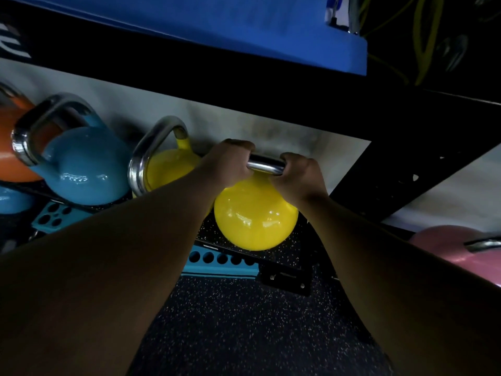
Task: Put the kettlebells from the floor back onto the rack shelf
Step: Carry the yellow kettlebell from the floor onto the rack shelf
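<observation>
Left hand point(227, 161) and right hand point(301, 175) both clench the yellow kettlebell point(254, 218) handle at frame centre, seating it on the rack shelf point(284, 256); next, release.

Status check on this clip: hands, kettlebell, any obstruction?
Left hand and right hand both gripping handle. Yellow kettlebell at shelf edge. Second yellow kettlebell close on its left.
</observation>
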Demonstrator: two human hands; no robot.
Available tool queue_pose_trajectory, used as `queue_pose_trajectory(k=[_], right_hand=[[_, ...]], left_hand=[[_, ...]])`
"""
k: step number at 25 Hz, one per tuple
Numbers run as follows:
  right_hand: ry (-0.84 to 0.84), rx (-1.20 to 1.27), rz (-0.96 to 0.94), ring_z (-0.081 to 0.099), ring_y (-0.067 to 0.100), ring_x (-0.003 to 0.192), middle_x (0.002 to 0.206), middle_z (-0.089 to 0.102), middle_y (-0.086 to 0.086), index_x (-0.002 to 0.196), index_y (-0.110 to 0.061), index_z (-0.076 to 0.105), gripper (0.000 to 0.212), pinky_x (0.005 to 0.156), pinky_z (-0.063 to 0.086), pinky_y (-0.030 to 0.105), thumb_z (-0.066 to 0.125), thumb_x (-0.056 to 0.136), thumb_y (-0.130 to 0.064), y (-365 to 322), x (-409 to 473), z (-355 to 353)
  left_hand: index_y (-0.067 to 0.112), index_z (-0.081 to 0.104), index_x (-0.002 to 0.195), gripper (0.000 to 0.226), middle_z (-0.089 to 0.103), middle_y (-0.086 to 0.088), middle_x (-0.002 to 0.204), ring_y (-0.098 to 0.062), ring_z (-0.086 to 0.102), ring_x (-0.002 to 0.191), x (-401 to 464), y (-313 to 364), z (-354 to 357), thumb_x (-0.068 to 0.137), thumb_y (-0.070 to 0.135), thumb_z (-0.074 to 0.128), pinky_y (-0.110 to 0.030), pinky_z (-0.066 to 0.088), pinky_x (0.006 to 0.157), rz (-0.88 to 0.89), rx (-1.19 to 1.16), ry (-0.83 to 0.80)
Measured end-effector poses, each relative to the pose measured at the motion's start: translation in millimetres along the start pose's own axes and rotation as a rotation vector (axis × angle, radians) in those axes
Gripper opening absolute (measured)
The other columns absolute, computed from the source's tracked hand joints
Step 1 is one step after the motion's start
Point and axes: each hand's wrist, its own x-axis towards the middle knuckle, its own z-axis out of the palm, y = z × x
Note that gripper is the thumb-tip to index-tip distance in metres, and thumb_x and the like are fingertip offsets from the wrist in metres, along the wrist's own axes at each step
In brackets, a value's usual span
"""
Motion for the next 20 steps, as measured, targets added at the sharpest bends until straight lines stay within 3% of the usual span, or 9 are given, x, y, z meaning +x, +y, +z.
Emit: queue_pose_trajectory(k=[4,7,9,11,13,15,17,20], right_hand=[[-0.042,-0.022,0.034,0.058,0.032,0.093,0.103,0.061,0.015,0.112,-0.012,0.056,0.03,0.069,0.045,0.032,0.061,0.082,-0.012,-4.6,-3.0,-2.1],[-0.062,0.08,0.057,0.053,0.033,0.114,0.126,0.051,0.016,0.135,-0.016,0.04,0.055,0.089,0.052,0.043,0.063,0.085,-0.011,-5.6,-27.3,-7.3],[-0.102,0.099,0.049,0.044,0.034,0.131,0.146,0.039,0.017,0.151,-0.023,0.018,0.08,0.102,0.047,0.044,0.064,0.086,-0.008,0.4,-52.8,-11.9],[-0.137,0.078,0.04,0.039,0.032,0.137,0.155,0.029,0.015,0.154,-0.033,-0.001,0.097,0.107,0.043,0.044,0.063,0.087,-0.005,11.6,-78.8,-19.4],[-0.138,0.044,-0.006,0.047,0.031,0.129,0.149,0.037,0.013,0.154,-0.035,0.001,0.094,0.101,0.048,0.041,0.06,0.087,-0.006,26.2,-101.9,-30.9],[-0.154,0.034,-0.063,0.052,0.029,0.121,0.139,0.047,0.01,0.152,-0.031,0.019,0.078,0.096,0.048,0.04,0.056,0.087,-0.01,42.6,-123.0,-44.1],[-0.177,0.014,-0.096,0.05,0.028,0.123,0.136,0.051,0.01,0.147,-0.025,0.034,0.064,0.1,0.044,0.038,0.054,0.087,-0.013,62.7,-145.9,-61.4],[-0.16,-0.093,-0.128,0.049,0.028,0.124,0.138,0.053,0.009,0.141,-0.022,0.043,0.056,0.1,0.046,0.039,0.052,0.086,-0.018,106.8,-182.9,-102.1]], left_hand=[[0.008,0.055,0.104,0.026,0.063,-0.019,0.099,-0.04,0.06,0.092,-4.7,6.9,-1.0,0.08,0.009,0.065,-0.037,0.038,0.065,-0.052,-0.026,0.057],[0.009,0.048,0.125,0.049,0.054,-0.02,0.115,-0.039,0.054,0.107,-26.6,18.5,1.6,0.08,0.005,0.066,-0.044,0.047,0.077,-0.103,-0.111,0.154],[0.011,0.031,0.145,0.079,0.045,-0.02,0.132,-0.038,0.046,0.122,-50.5,29.0,7.3,0.077,0.002,0.069,-0.046,0.05,0.089,-0.159,-0.083,0.158],[0.016,0.007,0.156,0.102,0.03,-0.022,0.151,-0.04,0.039,0.133,-73.3,43.2,12.2,0.077,0.003,0.07,-0.048,0.05,0.095,-0.241,0.004,0.158],[0.015,-0.008,0.155,0.109,0.015,-0.025,0.16,-0.045,0.036,0.136,-90.5,62.7,16.0,0.078,0.008,0.069,-0.054,0.045,0.101,-0.334,0.109,0.136],[0.01,-0.012,0.154,0.108,0.007,-0.025,0.162,-0.047,0.035,0.135,-104.9,85.2,21.5,0.079,0.016,0.067,-0.057,0.039,0.105,-0.438,0.188,0.056],[0.007,-0.001,0.154,0.097,0.013,-0.023,0.16,-0.045,0.033,0.135,-115.8,112.7,27.7,0.084,0.026,0.064,-0.057,0.036,0.106,-0.485,0.271,-0.061],[0.009,0.043,0.134,0.054,0.044,-0.017,0.137,-0.038,0.044,0.123,-122.5,172.6,37.5,0.088,0.032,0.058,-0.048,0.042,0.096,-0.317,0.406,-0.147]])
